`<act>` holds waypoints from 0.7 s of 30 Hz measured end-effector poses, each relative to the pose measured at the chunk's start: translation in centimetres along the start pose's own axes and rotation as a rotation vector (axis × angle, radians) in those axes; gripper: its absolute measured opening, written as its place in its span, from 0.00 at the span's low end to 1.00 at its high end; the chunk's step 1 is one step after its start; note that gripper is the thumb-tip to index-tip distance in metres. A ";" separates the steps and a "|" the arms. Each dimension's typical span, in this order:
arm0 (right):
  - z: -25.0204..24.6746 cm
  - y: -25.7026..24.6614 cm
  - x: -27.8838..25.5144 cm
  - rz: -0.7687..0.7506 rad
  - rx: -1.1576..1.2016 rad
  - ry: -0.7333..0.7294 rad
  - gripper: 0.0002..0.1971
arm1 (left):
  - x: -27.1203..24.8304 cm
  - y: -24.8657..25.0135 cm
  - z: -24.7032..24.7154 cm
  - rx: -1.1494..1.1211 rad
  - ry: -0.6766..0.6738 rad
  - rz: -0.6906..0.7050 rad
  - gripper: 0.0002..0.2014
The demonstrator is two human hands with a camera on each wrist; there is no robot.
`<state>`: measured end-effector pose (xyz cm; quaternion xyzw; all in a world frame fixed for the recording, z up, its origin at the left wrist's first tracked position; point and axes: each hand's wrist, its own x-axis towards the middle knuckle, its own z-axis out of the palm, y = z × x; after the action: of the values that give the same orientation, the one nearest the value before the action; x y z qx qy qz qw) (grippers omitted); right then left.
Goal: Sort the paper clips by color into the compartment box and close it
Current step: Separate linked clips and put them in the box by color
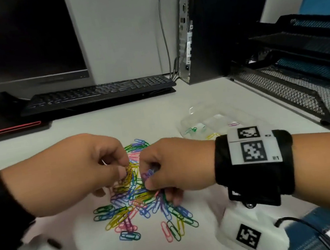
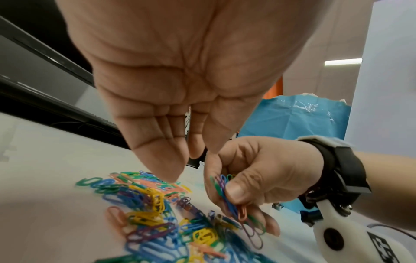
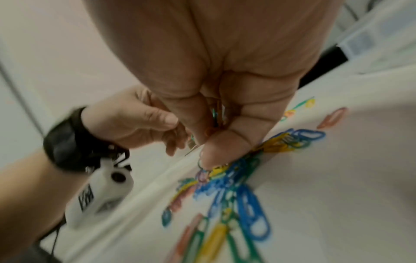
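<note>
Motion blur smears much of the right wrist view, and in the head view both hands cover the middle of the paper clip pile (image 1: 140, 200) on the white counter (image 1: 158, 113). The right hand (image 2: 258, 178) pinches a small bunch of clips (image 2: 229, 199) between thumb and fingers. The left hand (image 1: 71, 172) reaches down, fingers bunched over the pile; whether it holds a clip cannot be told. The clear compartment box (image 1: 208, 122) sits open at centre right, a few clips inside.
</note>
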<state>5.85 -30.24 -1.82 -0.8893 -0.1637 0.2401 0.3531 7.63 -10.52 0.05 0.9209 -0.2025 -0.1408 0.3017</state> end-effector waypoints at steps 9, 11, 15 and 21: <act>-1.6 0.8 -1.1 0.002 0.726 0.107 0.05 | 0.6 2.6 1.2 -0.597 -0.128 -0.098 0.09; -1.9 0.7 -1.2 -0.017 0.764 0.131 0.04 | 0.9 2.9 1.7 -0.816 -0.101 -0.163 0.19; -2.6 0.0 -1.1 -0.074 0.730 0.196 0.03 | 1.1 4.0 2.9 -1.180 -0.099 -0.237 0.27; -3.9 -0.8 -1.0 -0.104 0.626 0.249 0.02 | 1.5 4.8 4.3 -1.291 -0.002 -0.145 0.25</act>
<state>7.00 -32.29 1.57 -0.7509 -0.0827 0.1501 0.6378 5.95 -16.90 -0.54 0.5656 -0.0147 -0.2550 0.7841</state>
